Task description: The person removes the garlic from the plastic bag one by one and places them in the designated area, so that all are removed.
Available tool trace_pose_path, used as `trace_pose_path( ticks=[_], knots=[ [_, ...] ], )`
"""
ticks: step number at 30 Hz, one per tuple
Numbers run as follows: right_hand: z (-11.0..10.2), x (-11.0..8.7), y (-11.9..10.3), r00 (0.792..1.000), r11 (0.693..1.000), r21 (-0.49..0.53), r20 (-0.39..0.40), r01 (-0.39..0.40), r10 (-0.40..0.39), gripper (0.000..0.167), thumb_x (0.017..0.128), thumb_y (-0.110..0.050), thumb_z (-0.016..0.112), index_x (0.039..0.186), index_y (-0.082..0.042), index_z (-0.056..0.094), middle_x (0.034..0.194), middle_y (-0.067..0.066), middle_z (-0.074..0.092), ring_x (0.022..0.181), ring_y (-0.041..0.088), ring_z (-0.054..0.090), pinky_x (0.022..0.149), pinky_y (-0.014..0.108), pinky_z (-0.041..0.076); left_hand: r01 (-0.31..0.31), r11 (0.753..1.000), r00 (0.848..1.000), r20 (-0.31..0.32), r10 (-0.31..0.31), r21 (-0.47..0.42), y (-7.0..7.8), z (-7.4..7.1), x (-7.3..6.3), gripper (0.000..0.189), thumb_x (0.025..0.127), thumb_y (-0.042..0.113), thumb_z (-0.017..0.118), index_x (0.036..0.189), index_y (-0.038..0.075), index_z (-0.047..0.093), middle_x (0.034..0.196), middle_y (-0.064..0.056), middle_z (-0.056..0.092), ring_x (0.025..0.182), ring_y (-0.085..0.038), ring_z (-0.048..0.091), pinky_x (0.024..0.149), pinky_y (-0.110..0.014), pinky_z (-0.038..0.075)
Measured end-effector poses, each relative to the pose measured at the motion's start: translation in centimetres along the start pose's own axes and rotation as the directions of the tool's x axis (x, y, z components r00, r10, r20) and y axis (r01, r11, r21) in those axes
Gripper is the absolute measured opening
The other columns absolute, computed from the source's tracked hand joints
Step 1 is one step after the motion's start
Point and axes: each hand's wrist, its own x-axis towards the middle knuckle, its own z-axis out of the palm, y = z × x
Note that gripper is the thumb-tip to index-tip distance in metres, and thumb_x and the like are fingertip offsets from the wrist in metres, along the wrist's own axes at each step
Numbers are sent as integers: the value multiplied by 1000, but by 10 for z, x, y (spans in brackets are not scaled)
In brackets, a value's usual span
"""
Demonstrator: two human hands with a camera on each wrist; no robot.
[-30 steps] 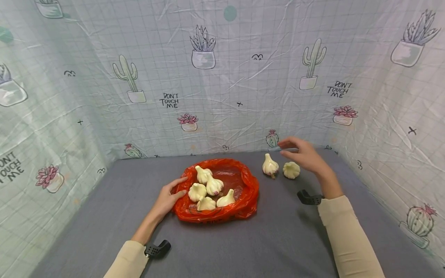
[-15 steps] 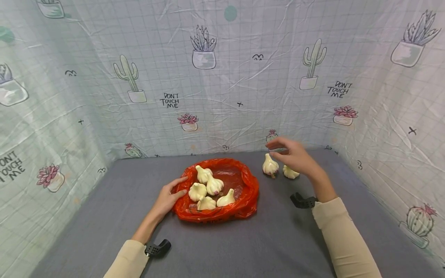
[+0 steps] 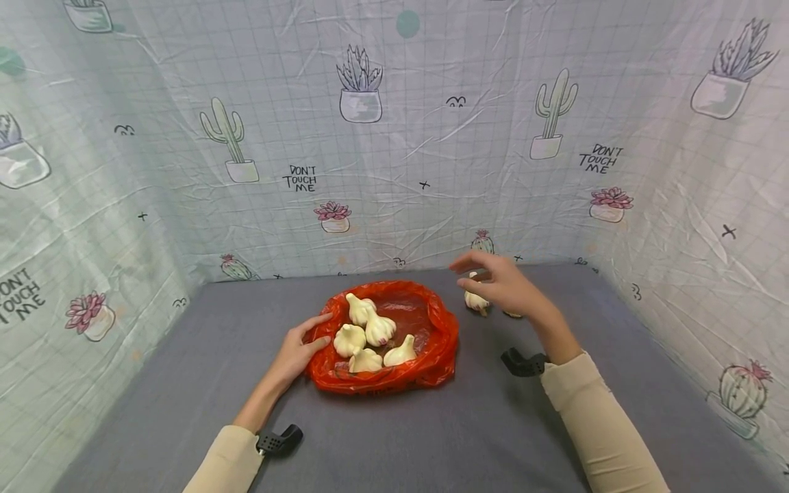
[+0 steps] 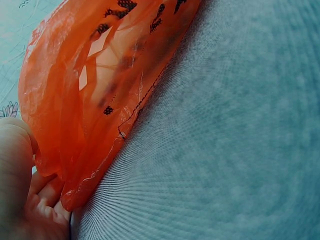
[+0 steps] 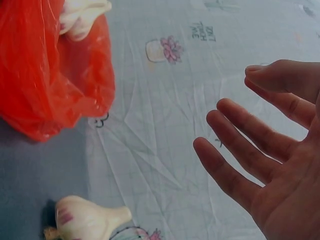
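In the head view, an open red plastic bag (image 3: 440, 329) with several garlic bulbs (image 3: 380, 331) in it lies on the table. My left hand (image 3: 294, 357) holds the bag's left side; in the left wrist view the crumpled film (image 4: 60, 115) passes between thumb (image 4: 14, 165) and fingers. To the bag's right, my right hand (image 3: 502, 281) hovers with fingers spread and nothing in it. It overlaps a standing garlic bulb (image 3: 474, 301) and mostly hides a second bulb (image 3: 513, 314) behind it. The right wrist view shows one loose bulb (image 5: 87, 217) below the fingers (image 5: 227, 172).
A grey cloth covers the table (image 3: 394, 445). Behind it and along both sides hangs a pale curtain (image 3: 394, 150) printed with potted cacti. Black wrist cameras (image 3: 279, 441) are strapped to both wrists, below the beige sleeves' cuffs.
My right hand has moved left, from above the farther-right garlic bulb to over the standing one, covering more of both. The left hand, bag and garlic stay as they were.
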Motion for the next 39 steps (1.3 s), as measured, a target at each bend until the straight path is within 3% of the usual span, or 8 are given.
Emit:
trace_pose_path(
  ticks=[17,27,33,39],
  knots=[
    [32,10,-14,993,995,40,78,90,-93,27,99,-14,69,125,-9,68,126,12,70,119,33,67,99,50,56,-2,1000,1000,-1,2,-5,-1,-1,-1,51,100,12,65,150,11,55,161,-20,43,140,-37,51,91,-12,48],
    [50,16,-12,985,994,93,152,64,-78,25,97,-13,70,123,-13,68,124,7,71,117,35,66,100,59,53,-1,1000,1000,-5,1,-5,0,1,-1,51,99,14,68,149,12,56,161,-19,44,141,-36,51,92,-12,47],
    [61,18,-8,976,996,54,200,75,-84,24,98,-13,69,122,-14,69,120,5,73,114,31,68,95,51,56,-1,1000,1000,-2,1,-23,-1,1,0,51,99,12,67,149,11,56,160,-20,44,141,-36,50,92,-12,47],
    [70,23,-7,960,998,14,275,58,-60,24,98,-15,68,122,-14,68,120,6,74,114,24,69,97,51,55,1,998,1000,-1,-1,-55,-3,1,1,51,99,8,66,149,10,56,158,-21,46,138,-35,51,92,-14,49]
  ],
)
